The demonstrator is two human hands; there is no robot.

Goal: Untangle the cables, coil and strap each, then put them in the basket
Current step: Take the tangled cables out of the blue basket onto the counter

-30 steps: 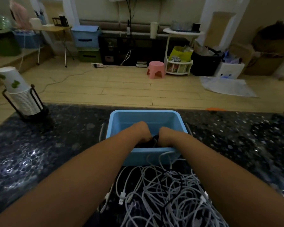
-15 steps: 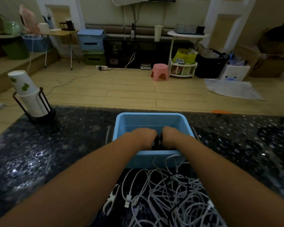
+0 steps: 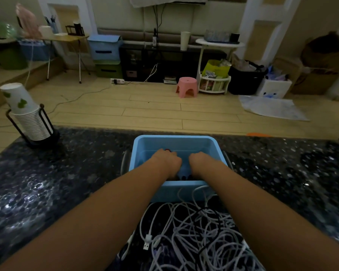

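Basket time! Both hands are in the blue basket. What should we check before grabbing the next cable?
1. Blue basket upright on the counter: ok.
2. Left hand inside the basket: ok.
3. Right hand inside the basket: ok.
4. Hands let go of the dark bundle: cannot tell, fingers hidden.
5. White cable pile untangled: not ok.
6. One cable drapes against the basket's near wall: not ok.

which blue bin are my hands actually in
The open blue basket on the dark counter, holding both hands; the other blue bin is lidded, stacked across the room.

Dim room — wood floor (image 3: 145, 112), pink stool (image 3: 186, 87).
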